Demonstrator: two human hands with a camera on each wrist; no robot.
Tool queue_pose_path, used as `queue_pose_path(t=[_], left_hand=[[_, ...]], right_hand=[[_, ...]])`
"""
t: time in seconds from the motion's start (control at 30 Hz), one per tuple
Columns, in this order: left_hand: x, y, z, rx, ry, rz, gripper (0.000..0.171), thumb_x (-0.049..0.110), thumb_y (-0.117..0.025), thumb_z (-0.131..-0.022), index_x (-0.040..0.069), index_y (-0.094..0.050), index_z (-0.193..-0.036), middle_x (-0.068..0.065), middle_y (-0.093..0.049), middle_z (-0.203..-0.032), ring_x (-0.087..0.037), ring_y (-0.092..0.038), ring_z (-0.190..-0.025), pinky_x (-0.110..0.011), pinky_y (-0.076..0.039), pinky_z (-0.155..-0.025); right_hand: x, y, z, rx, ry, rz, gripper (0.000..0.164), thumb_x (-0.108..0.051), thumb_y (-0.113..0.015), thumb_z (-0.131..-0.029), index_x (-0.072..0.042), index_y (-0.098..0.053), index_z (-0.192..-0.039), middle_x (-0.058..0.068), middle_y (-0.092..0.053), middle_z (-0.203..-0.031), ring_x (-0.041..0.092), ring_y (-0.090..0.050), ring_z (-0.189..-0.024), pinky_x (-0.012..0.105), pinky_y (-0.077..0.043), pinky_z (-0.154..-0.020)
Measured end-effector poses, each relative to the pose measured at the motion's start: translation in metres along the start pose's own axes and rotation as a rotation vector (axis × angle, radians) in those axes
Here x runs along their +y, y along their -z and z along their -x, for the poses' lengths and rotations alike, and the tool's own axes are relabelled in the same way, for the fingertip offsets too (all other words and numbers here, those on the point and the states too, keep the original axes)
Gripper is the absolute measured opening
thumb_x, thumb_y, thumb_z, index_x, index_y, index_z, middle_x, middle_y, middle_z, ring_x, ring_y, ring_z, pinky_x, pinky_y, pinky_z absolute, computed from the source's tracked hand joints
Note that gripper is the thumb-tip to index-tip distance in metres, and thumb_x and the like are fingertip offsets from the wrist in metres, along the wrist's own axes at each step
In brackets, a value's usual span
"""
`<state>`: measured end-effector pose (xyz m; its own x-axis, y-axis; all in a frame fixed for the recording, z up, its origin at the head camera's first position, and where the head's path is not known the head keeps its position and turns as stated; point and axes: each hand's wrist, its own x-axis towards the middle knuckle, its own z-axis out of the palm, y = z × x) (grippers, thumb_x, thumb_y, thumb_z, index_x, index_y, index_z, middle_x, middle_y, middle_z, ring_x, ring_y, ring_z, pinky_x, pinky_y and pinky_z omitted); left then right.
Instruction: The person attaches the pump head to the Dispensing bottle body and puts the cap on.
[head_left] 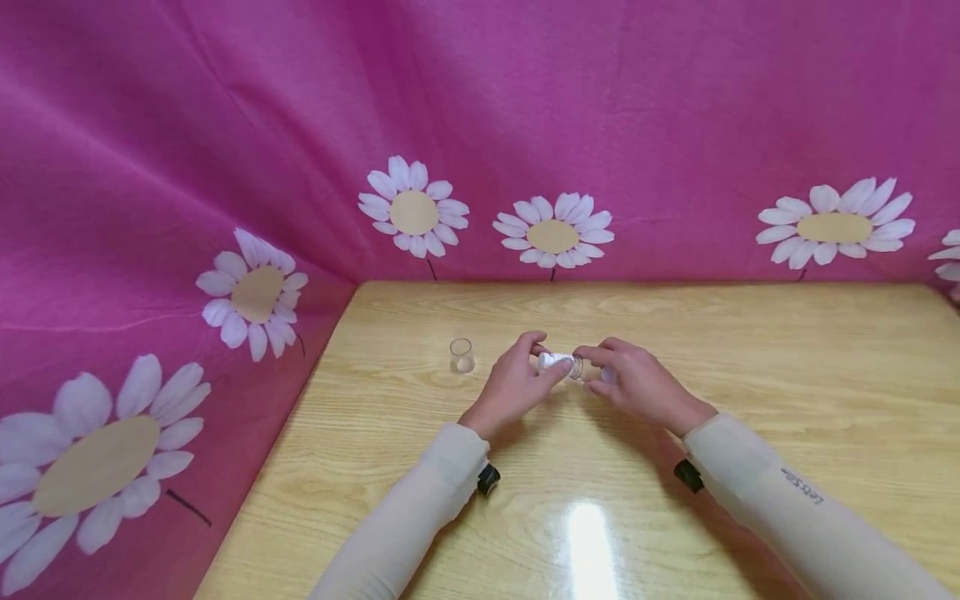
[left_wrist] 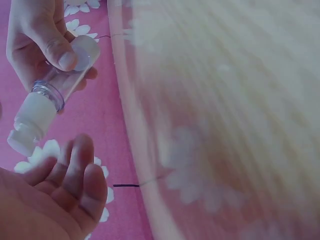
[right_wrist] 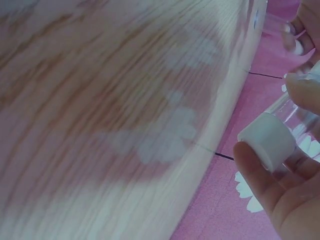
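My right hand (head_left: 641, 379) grips a small clear bottle (left_wrist: 60, 80) held sideways above the table. A white flip-top cap (left_wrist: 35, 112) sits on the bottle's left end, its lid tilted out. In the right wrist view the bottle's other end (right_wrist: 270, 140) looks white, between my thumb and fingers. My left hand (head_left: 513, 379) is close about the cap, its fingers loosely bent; in the left wrist view a gap shows between the fingers (left_wrist: 82, 165) and the cap. To the left of my hands a small clear cup (head_left: 461, 357) stands on the table.
The wooden table (head_left: 360, 400) ends at a pink cloth (head_left: 637, 108) with printed daisies, at the back and along the left. Light glares off the table's near part. Black wrist bands (head_left: 487, 479) show under both sleeves.
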<state>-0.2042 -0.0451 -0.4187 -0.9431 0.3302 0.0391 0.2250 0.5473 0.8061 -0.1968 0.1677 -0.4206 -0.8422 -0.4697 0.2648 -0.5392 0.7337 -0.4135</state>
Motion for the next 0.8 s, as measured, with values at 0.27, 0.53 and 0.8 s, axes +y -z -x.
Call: queue_pose_path(t=[0.27, 0.53, 0.8], left_hand=[[0.0007, 0.003, 0.0007, 0.019, 0.032, -0.016, 0.028, 0.045, -0.062, -0.095, 0.017, -0.066, -0.097, 0.002, -0.064, -0.082, -0.01, -0.056, -0.069, -0.023, -0.047, -0.061], [0.0005, 0.0018, 0.0033, 0.012, 0.021, -0.008, 0.028, 0.042, -0.063, -0.095, 0.014, -0.067, -0.098, 0.0, -0.066, -0.083, -0.009, -0.057, -0.066, -0.022, -0.047, -0.06], [-0.0011, -0.0007, 0.0044, -0.017, -0.098, -0.022, 0.027, 0.017, -0.069, -0.093, 0.017, -0.062, -0.119, 0.0, -0.062, -0.108, -0.01, -0.05, -0.074, -0.018, -0.045, -0.063]], right_hand=[[-0.0039, -0.0007, -0.003, -0.034, -0.028, -0.001, 0.044, -0.015, -0.076, -0.087, -0.009, -0.065, -0.129, 0.012, -0.066, -0.103, 0.015, -0.058, -0.074, 0.028, -0.05, -0.066], [-0.0037, -0.0014, 0.0001, -0.02, 0.002, 0.01, 0.042, -0.012, -0.077, -0.086, -0.009, -0.067, -0.126, 0.013, -0.065, -0.1, 0.015, -0.061, -0.074, 0.03, -0.052, -0.064], [-0.0019, 0.0005, 0.0016, -0.021, 0.003, 0.024, 0.042, -0.012, -0.076, -0.086, -0.008, -0.066, -0.127, 0.014, -0.066, -0.099, 0.016, -0.058, -0.072, 0.029, -0.049, -0.064]])
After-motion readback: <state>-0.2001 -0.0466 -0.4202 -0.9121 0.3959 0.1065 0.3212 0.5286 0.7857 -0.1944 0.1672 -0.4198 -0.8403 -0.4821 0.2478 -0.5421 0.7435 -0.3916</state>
